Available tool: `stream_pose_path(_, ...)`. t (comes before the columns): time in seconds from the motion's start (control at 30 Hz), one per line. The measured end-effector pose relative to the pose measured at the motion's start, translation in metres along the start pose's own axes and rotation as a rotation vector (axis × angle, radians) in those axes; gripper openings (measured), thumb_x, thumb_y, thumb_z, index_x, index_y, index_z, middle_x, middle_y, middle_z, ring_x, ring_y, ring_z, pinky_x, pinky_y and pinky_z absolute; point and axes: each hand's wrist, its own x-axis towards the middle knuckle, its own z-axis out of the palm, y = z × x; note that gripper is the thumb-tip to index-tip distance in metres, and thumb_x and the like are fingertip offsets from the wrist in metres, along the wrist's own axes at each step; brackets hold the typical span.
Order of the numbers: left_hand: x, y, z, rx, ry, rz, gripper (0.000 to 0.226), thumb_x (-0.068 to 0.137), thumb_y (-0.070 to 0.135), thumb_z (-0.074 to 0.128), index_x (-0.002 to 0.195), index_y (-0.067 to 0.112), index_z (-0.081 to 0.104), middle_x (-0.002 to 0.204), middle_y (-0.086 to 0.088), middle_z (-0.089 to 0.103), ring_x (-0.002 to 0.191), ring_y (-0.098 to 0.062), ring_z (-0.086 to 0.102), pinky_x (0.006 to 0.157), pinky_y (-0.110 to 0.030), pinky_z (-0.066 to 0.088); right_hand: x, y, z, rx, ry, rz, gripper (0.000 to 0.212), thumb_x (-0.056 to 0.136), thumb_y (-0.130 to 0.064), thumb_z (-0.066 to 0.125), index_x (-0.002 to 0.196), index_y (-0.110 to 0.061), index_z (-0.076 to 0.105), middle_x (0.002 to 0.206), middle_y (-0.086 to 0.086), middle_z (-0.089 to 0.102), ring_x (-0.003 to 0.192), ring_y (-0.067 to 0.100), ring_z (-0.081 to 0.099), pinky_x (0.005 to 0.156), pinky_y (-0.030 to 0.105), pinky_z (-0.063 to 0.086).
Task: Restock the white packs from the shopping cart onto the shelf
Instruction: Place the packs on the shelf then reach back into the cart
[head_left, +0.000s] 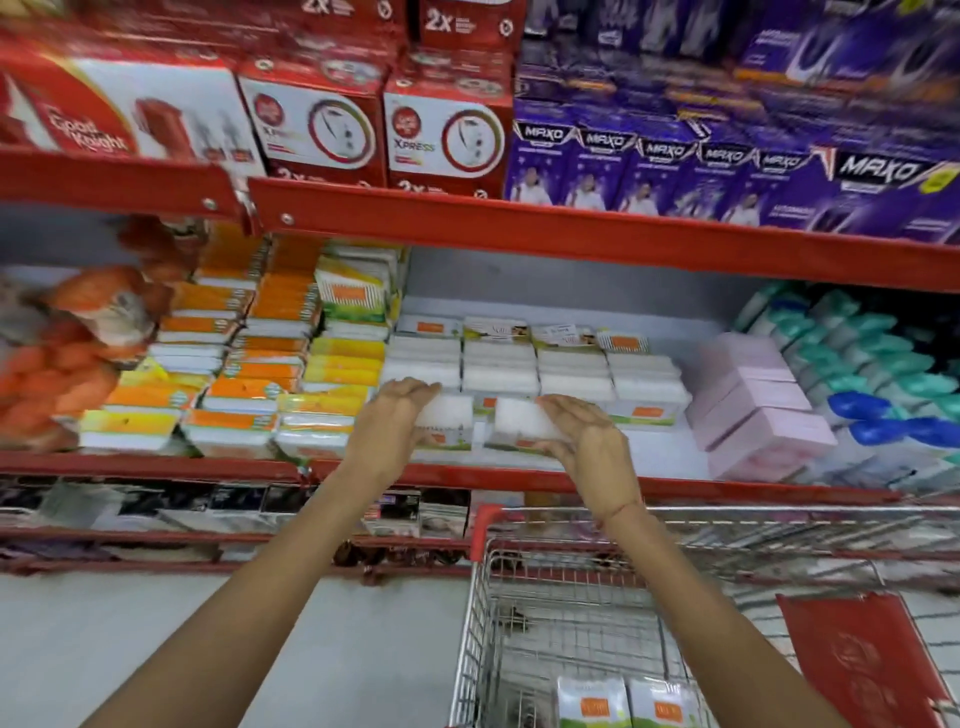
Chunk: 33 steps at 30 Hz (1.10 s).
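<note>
My left hand (388, 423) grips one white pack (444, 420) and my right hand (582, 434) grips a second white pack (519, 423), both at the front of the middle shelf (670, 451). Rows of stacked white packs (524, 370) fill the shelf just behind them. Low in the frame, two more white packs (626, 702) with orange labels stand in the wire shopping cart (524, 618).
Orange and yellow packs (270, 353) are stacked left of the white ones, pink boxes (756, 410) and teal and blue packs (883, 374) to the right. Red and purple boxes (675, 171) fill the upper shelf. A red flap (857, 665) hangs in the cart.
</note>
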Motion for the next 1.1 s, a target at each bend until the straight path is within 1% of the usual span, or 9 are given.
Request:
stream_pose_path(0.17,0.011,-0.019,0.011,0.088,-0.125,-0.048,0.064,0.084,0.011,0.068,0.141,0.018,0.039,0.146,-0.009,0.043,0.135,-0.027,0.039,0.107,-0.038,0.041,0.019,-0.010,0.037,-0.001,-0.190,0.076,0.058,0.080,-0.013,0.071,0.134,-0.017,0.049,0.139,0.005,0.052,0.132,0.019,0.043,0.112,0.024,0.025)
stream_pose_path(0.33,0.006,-0.031,0.023,0.059,-0.161,-0.049,0.068,0.083,0.014,0.069,0.142,0.018,0.036,0.144,-0.008,0.045,0.131,-0.026,0.042,0.106,-0.038,0.043,0.020,-0.012,0.054,-0.023,-0.253,0.104,0.058,0.081,-0.015,0.070,0.135,-0.019,0.048,0.141,0.004,0.050,0.133,0.018,0.041,0.113,0.030,0.031)
stream_pose_path(0.47,0.006,-0.031,0.027,0.049,-0.167,-0.033,0.070,0.083,0.013,0.069,0.144,0.017,0.033,0.149,-0.006,0.038,0.138,-0.026,0.033,0.110,-0.038,0.039,0.020,-0.008,0.054,-0.007,-0.287,0.067,0.060,0.085,-0.018,0.067,0.139,-0.016,0.041,0.147,0.004,0.042,0.140,0.018,0.030,0.118,0.032,0.020)
stream_pose_path(0.53,0.003,-0.026,0.028,-0.020,-0.137,-0.024,0.069,0.084,0.017,0.069,0.143,0.016,0.034,0.151,-0.004,0.035,0.139,-0.025,0.030,0.112,-0.039,0.037,0.012,-0.004,0.050,0.029,-0.250,0.038,0.061,0.086,-0.019,0.067,0.140,-0.015,0.039,0.147,0.002,0.041,0.141,0.017,0.026,0.120,0.032,0.014)
stream_pose_path(0.6,-0.003,-0.016,0.031,-0.097,-0.036,0.036,0.058,0.086,0.023,0.066,0.139,0.013,0.042,0.146,-0.005,0.042,0.135,-0.023,0.038,0.109,-0.037,0.040,-0.003,0.000,0.046,0.034,-0.124,0.000,0.054,0.086,-0.021,0.067,0.135,-0.014,0.046,0.143,0.002,0.048,0.138,0.017,0.034,0.117,0.034,0.025)
stream_pose_path(0.67,-0.009,0.003,0.039,-0.132,0.074,0.134,0.043,0.089,0.024,0.063,0.129,0.010,0.054,0.133,-0.007,0.055,0.125,-0.023,0.049,0.102,-0.038,0.048,-0.023,0.009,0.040,0.039,0.038,-0.003,0.039,0.086,-0.020,0.068,0.123,-0.013,0.060,0.129,0.004,0.061,0.125,0.018,0.050,0.107,0.029,0.042)
stream_pose_path(0.8,-0.019,0.052,0.068,-0.200,0.147,0.286,0.025,0.092,0.027,0.054,0.105,0.010,0.069,0.105,-0.005,0.069,0.099,-0.021,0.063,0.085,-0.033,0.055,-0.071,0.035,0.029,0.044,0.167,-0.022,0.013,0.086,-0.013,0.067,0.097,-0.008,0.070,0.096,0.005,0.070,0.093,0.017,0.060,0.085,0.023,0.050)
stream_pose_path(1.0,-0.036,0.116,0.159,-0.199,-0.111,0.351,0.018,0.093,0.021,0.055,0.096,0.010,0.069,0.098,-0.006,0.071,0.090,-0.024,0.066,0.076,-0.034,0.057,-0.154,0.124,0.045,-0.005,-0.125,0.141,0.005,0.082,-0.011,0.070,0.086,-0.008,0.071,0.085,0.008,0.071,0.083,0.025,0.065,0.070,0.031,0.054)
stream_pose_path(1.1,-0.046,0.138,0.218,-0.139,-0.435,0.294,0.026,0.097,0.023,0.047,0.105,0.006,0.066,0.113,-0.010,0.066,0.104,-0.029,0.062,0.085,-0.036,0.049,-0.196,0.172,0.059,-0.028,-0.476,0.288,0.015,0.088,-0.016,0.063,0.102,-0.012,0.068,0.109,0.009,0.068,0.106,0.030,0.060,0.083,0.035,0.054)
